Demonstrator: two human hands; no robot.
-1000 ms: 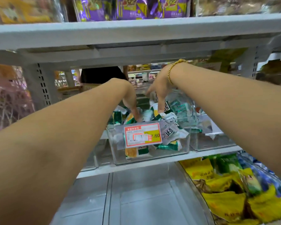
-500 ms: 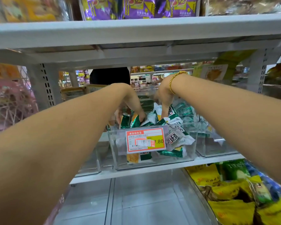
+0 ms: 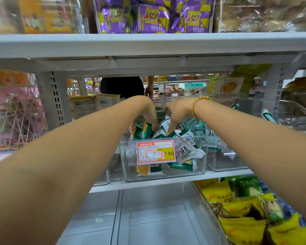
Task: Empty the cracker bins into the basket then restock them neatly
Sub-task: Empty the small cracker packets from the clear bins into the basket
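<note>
A clear cracker bin with an orange price tag stands on the middle shelf, holding several green-and-white cracker packets. Both my arms reach over its front wall. My left hand is curled down around upright green packets at the bin's left side. My right hand, with a gold bead bracelet on the wrist, points its fingers straight down onto white packets just right of the left hand. The fingertips are partly hidden among the packets.
A second clear bin with a few packets stands to the right, and another to the left. The upper shelf edge hangs low over my hands. Yellow snack bags fill the lower right. A person in black stands behind the shelf.
My hands have stayed in the bin and drawn closer together, gathering the packets upright between them. The view has shifted a little.
</note>
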